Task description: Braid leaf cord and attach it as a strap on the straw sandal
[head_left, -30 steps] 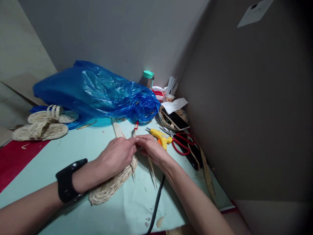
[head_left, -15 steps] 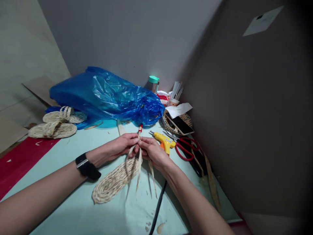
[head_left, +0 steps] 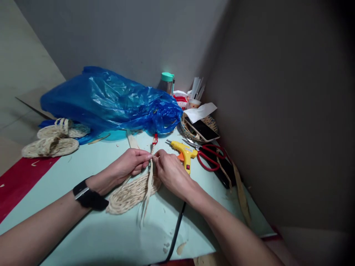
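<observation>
A thin braid of pale dried-fibre strips (head_left: 149, 177) runs down between my hands, its upper end tied with red string (head_left: 155, 139) near the blue bag. My left hand (head_left: 133, 164) pinches a strip at the braid from the left. From the right, my right hand (head_left: 172, 171) closes on the strips at the same spot, its fingertips partly hidden. Loose strip ends hang down toward me. Beneath them lies a flat woven sole (head_left: 129, 197), partly covered by the strips. A yellow glue gun (head_left: 184, 153) rests just beyond my right hand.
Red-handled scissors (head_left: 212, 157) lie on a dark object at right. Behind are a basket (head_left: 183, 127) with a phone (head_left: 203, 129), a green-lidded jar (head_left: 166, 83) and a large blue plastic bag (head_left: 111, 99). Woven slippers (head_left: 51, 146) sit at left. A black cable (head_left: 177, 231) crosses the front.
My hands have drawn slightly apart at the braid, and my right hand has turned knuckles-up. The loose strips have shifted and hang closer together. The whole view has shifted a little.
</observation>
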`<state>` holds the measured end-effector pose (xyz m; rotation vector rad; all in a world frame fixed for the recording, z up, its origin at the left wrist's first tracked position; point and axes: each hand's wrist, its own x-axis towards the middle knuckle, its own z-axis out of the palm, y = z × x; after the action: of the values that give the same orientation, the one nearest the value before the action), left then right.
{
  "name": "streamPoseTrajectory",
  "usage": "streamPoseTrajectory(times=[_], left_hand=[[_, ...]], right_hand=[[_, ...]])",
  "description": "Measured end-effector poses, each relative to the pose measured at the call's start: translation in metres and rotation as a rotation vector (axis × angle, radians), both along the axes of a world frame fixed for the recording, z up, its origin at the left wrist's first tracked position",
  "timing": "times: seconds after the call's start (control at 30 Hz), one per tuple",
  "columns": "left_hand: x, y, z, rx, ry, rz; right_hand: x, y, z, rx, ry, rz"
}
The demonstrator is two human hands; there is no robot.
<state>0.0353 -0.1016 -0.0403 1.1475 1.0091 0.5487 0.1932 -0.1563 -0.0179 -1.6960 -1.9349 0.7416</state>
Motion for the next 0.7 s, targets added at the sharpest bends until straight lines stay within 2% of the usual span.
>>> streamPoseTrajectory(times=[0.1, 0.23, 0.4, 0.5, 0.63, 0.7], left_hand=[[0.003, -0.005, 0.003, 0.041, 0.035, 0.074], [0.003, -0.010, 0.003, 0.057, 0.019, 0.135], [-0.003, -0.013, 0.005, 0.037, -0.072, 0.100], [-0.005, -0.014, 0.005, 0.028, -0.109, 0.088], [-0.006, -0.012, 0.002, 0.002, -0.135, 0.055], [-0.006, -0.012, 0.001, -0.005, -0.150, 0.042]], right_hand=[[-0.001, -0.005, 0.007, 0.023, -0.203, 0.003], [-0.008, -0.011, 0.009, 0.066, -0.339, 0.032], [-0.017, -0.020, 0.001, 0.174, -0.471, 0.216], [-0.012, -0.015, 0.001, 0.192, -0.356, 0.211], [0.001, -0.001, 0.002, 0.203, 0.024, -0.044], [0.004, 0.005, -0.001, 0.139, 0.164, -0.074]])
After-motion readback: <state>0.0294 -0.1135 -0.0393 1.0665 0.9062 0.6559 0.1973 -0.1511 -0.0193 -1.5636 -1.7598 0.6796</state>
